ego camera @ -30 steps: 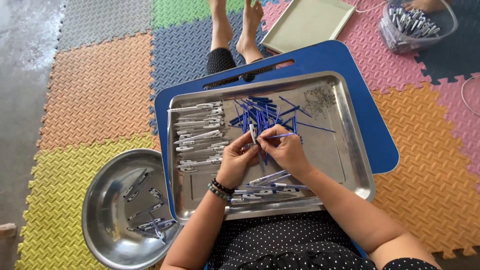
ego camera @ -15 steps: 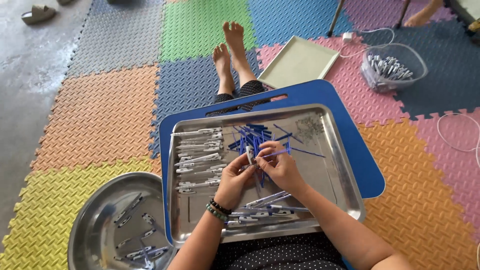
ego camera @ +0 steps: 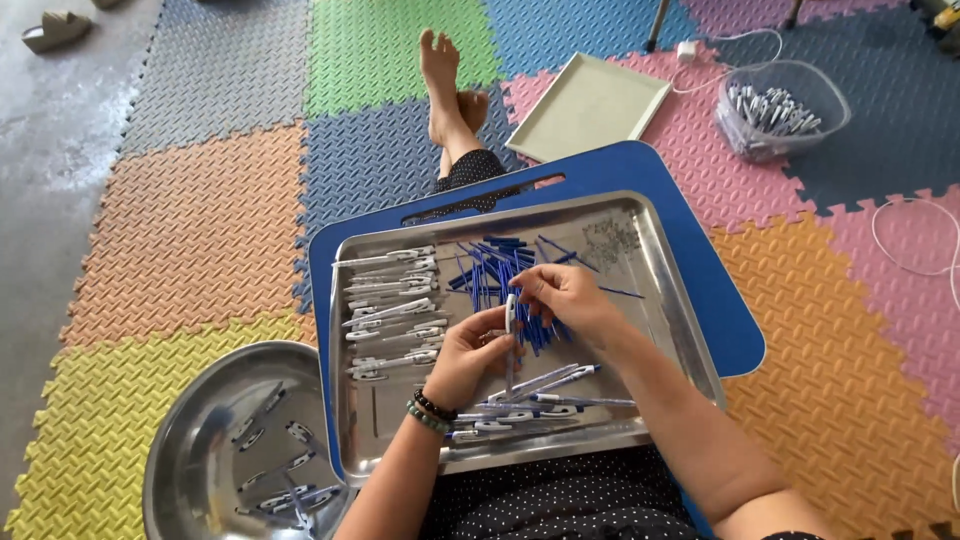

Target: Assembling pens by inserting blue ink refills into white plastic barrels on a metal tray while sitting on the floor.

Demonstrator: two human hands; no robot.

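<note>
Pen barrel [ego camera: 511, 318], white with a clip, stands upright over the middle of the steel tray [ego camera: 668, 300], held between both hands. Left hand [ego camera: 468, 358] grasps its lower part, fingers curled around it. Right hand [ego camera: 566, 296] pinches at the top end; what exactly sits in that pinch is too small to tell. Loose blue refills [ego camera: 492, 270] lie heaped just behind the hands. White pen barrels in rows [ego camera: 392, 300] fill the tray's left side. Finished pens [ego camera: 540, 392] lie along the near edge. Tray rests on a blue lap board [ego camera: 700, 250]. Round steel basin [ego camera: 190, 450] sits on the floor mat, left, holding a few pieces.
</note>
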